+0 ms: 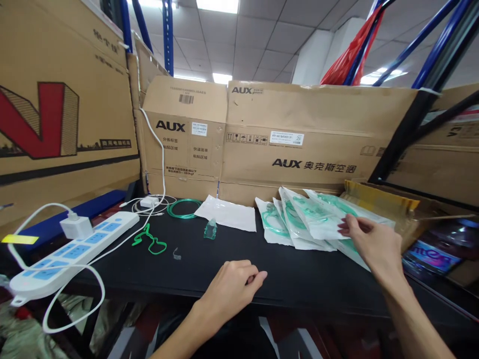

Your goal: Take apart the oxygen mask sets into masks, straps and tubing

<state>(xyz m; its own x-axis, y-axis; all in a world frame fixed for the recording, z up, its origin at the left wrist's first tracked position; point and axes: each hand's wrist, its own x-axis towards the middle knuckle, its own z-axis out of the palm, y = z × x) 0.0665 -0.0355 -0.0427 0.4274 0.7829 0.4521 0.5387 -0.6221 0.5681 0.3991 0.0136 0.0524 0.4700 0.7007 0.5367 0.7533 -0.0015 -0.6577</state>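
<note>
Several clear-and-white packets [299, 219] with green tubing inside lie fanned out on the right of the black table. My right hand [368, 239] is over the rightmost packets, its fingertips at their surface; whether it pinches one is hard to tell. My left hand [235, 284] is loosely curled above the table's front edge, with nothing seen in it. Beyond it lie a small green translucent piece [210, 229], a white packet [228, 213], a coil of green tubing [184, 209], a green strap [152, 241] and a small clear piece [177, 255].
A white power strip [77, 249] with a plugged-in charger [76, 227] and looping white cables sits at the left. Cardboard boxes [318, 134] stand along the back. At the right edge lies a bottle [437, 249] beside an open carton [377, 202].
</note>
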